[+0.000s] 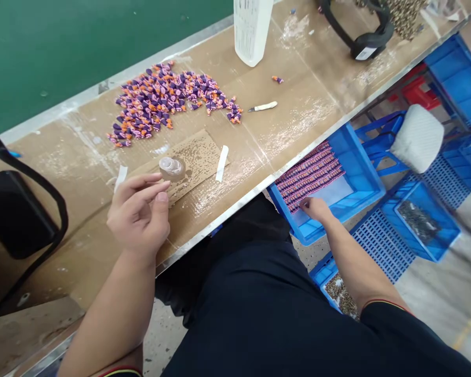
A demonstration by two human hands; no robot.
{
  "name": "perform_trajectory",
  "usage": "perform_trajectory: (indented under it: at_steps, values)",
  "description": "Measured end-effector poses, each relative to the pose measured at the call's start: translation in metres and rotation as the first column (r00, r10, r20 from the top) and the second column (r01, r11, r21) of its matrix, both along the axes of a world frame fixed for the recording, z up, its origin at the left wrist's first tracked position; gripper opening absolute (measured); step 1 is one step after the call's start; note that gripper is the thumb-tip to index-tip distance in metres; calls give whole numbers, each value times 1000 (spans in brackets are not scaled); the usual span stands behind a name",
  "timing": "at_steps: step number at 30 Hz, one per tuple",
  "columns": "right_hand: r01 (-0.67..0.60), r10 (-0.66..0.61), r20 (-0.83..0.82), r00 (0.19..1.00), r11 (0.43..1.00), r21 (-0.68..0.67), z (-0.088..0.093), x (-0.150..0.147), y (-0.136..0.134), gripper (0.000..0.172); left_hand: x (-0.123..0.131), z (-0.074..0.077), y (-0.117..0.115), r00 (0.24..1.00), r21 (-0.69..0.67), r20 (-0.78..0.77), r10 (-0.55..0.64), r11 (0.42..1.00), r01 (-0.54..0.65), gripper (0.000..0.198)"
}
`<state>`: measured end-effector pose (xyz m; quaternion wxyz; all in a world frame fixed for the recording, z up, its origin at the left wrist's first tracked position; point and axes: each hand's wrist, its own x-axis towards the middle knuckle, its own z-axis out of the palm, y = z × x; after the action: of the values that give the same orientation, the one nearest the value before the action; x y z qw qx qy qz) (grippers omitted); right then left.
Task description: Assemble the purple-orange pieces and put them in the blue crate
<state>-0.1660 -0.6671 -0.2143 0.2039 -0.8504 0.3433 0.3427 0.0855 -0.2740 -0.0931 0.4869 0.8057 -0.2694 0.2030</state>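
My left hand (pixel 141 212) hovers over the table's edge area, fingers loosely stretched and apart, nothing visible in them. Just beyond its fingertips a small clump of clear, glue-like paste (pixel 171 167) sits on a speckled cardboard piece (pixel 198 152). My right hand (pixel 316 208) reaches down into a blue crate (pixel 361 193), its fingers pinched at the near end of neat rows of small purple, pink and orange pieces (pixel 310 175). What those fingertips hold, if anything, is too small to make out. A heap of similar loose pieces (pixel 165 99) lies on the table.
One single piece (pixel 277 79) and a white-handled pointed tool (pixel 264 107) lie right of the heap. A white bottle (pixel 251 31), a black strap-like device (pixel 367 44) and a black box with a cable (pixel 18 214) are on the table. A stool (pixel 417 137) stands at right.
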Motion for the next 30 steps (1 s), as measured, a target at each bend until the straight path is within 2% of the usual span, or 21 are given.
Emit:
perform_trajectory:
  at_steps: [3,7,13,17,20,22,24,26,27,28,29,30]
  values:
    - [-21,21,-26,999,1000,-11,-1,4,2,25,0,1,-1,1000,-7,18,13,1000,-13,29]
    - [-14,13,-39,999,1000,-26,-1,6,2,25,0,2,0,998,-26,60,-29,999,30,20]
    - [30,-32,-59,998,999,-37,1,7,3,25,-1,-1,4,999,40,-49,4,999,-2,31]
    - [49,-52,-75,996,998,-40,8,11,8,27,0,-1,4,999,45,-39,15,999,-14,31]
    - [55,-59,-67,996,997,-63,21,18,13,23,1,-1,4,1000,54,-10,5,999,-4,27]
    - [48,-51,-37,998,997,-66,39,23,17,21,1,-1,5,1000,48,-6,-13,999,13,25]
    - [27,-27,13,1000,999,-19,67,28,25,29,1,0,5,999,38,9,-40,998,40,21]
    - [-35,21,114,993,992,122,105,29,40,34,0,1,5,996,14,54,-72,997,72,17]
    - [-99,52,205,977,969,227,127,29,52,34,0,1,5,995,13,71,-76,997,75,17]
    - [-265,81,445,892,891,369,148,29,67,27,1,1,4,995,16,70,-67,998,66,18]
    - [-440,47,676,736,792,424,169,28,84,22,1,0,3,998,22,48,-46,999,45,22]
    - [-593,-26,839,544,695,406,187,26,103,19,2,-1,2,1000,34,-13,-12,999,13,27]
